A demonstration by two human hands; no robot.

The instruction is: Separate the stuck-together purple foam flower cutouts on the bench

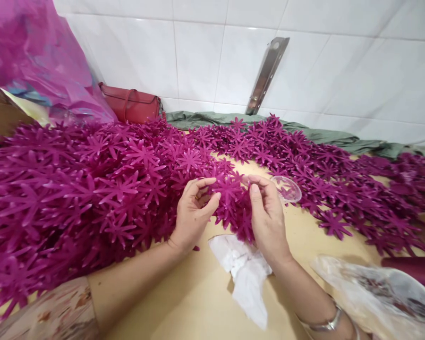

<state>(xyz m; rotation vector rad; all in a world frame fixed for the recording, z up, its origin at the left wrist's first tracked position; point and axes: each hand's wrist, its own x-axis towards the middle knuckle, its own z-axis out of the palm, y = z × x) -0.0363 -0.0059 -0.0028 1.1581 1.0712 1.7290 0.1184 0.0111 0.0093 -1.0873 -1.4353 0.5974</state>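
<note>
A great heap of magenta fabric flower pieces [74,189] covers the left of the yellow table [184,293]. A thinner spread of the same flower pieces [304,156] runs along the far right. My left hand [193,212] pinches a magenta flower [230,189] between thumb and fingers. My right hand [267,215] is closed on the same flower's other side. A small clear plastic dish [286,189] sits just behind my right hand.
A crumpled white cloth [246,274] lies below my hands. A clear plastic bag [375,288] is at the lower right, a pink plastic bag [38,61] at the upper left. A red purse [131,104] and green cloth [205,120] rest against the white tiled wall.
</note>
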